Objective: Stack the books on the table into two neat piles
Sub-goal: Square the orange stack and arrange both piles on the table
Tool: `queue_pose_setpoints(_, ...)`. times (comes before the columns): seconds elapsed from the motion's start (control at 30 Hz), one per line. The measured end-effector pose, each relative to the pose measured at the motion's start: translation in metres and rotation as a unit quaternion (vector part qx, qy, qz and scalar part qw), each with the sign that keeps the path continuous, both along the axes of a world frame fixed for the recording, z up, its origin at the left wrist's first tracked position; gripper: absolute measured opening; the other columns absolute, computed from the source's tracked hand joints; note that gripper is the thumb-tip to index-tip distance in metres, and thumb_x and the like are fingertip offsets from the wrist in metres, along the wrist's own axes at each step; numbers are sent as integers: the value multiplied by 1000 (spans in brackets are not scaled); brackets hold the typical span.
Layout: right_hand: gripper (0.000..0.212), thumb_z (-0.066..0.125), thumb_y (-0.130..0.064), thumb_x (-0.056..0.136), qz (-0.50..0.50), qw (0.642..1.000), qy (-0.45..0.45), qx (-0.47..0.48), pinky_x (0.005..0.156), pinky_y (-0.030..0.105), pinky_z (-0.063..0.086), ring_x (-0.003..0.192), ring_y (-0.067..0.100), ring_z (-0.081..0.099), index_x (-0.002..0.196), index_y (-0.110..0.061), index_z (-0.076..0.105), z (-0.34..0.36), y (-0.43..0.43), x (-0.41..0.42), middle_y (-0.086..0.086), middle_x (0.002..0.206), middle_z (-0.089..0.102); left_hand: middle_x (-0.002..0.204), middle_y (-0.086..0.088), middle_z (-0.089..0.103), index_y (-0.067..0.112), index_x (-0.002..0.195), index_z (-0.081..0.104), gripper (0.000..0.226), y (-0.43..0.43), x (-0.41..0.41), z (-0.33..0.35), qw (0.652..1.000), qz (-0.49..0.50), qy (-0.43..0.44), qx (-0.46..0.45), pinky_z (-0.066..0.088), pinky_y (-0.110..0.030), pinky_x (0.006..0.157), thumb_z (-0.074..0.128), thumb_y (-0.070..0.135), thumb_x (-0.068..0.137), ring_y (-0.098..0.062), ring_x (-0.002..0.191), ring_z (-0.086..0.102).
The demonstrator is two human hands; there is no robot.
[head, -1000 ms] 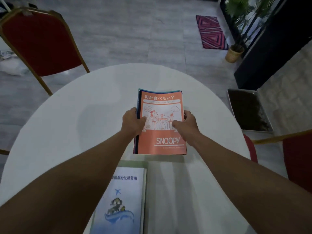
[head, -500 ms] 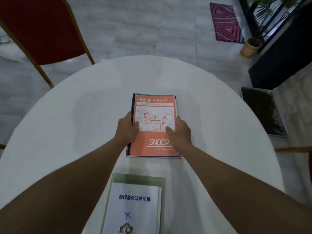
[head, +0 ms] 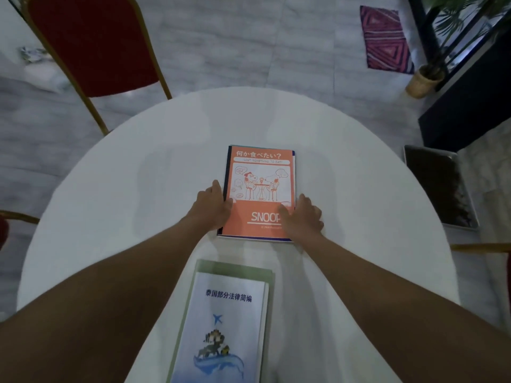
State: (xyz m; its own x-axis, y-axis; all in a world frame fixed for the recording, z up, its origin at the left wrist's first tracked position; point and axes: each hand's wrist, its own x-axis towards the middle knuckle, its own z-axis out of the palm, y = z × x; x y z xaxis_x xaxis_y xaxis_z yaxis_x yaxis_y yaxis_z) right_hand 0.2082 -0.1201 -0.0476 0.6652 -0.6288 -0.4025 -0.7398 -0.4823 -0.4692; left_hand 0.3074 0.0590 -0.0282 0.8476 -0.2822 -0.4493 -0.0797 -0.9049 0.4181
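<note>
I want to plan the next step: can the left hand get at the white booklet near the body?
Probably yes. The left hand rests at the orange book; the white booklet lies uncovered between the forearms, so only pulling the hand back seems needed.

Right hand (head: 302, 217) hides "SNOOPY" end — white booklet (head: 221, 327) cut off below.

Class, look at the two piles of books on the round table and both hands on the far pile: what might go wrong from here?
1. The orange book sits slightly off the dark-edged books under it; when the left hand and right hand lift away, the pile may stay uneven.
2. The near pile lies between the forearms, with its green bottom book offset; pulling the arms back could nudge it.
</note>
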Motion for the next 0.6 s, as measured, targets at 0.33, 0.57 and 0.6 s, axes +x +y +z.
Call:
queue_pose_setpoints(0.33, 67, 67, -58, 85, 24, 994, -57, 93, 103, 40, 44, 122, 28, 54, 131, -13, 49, 9, 42, -103, 9, 130, 55, 143, -23, 39, -1, 144, 36, 71, 85, -97, 12, 994, 74, 69, 36, 34, -45, 108, 41, 52, 98, -39, 133, 40)
queue_pose_setpoints(0.57, 57, 73, -66, 74, 102, 981, 20, 166, 71, 30, 49, 85, 20, 67, 91, -12, 65, 14, 87, -165, -2, 85, 69, 141, -21, 43, -1, 142, 38, 75, 116, -164, -7, 977, 141, 160, 11, 42, -49, 107, 51, 52, 90, -39, 127, 49)
queue_pose_setpoints(0.6, 55, 77, -61, 72, 96, 978, 18, 183, 72, 30, 51, 88, 18, 69, 97, -13, 66, 15, 92, -170, -2, 91, 71, 142, -21, 42, 0, 143, 37, 74, 116, -169, -6, 976, 147, 157, 11, 42, -49, 108, 51, 50, 90, -38, 129, 48)
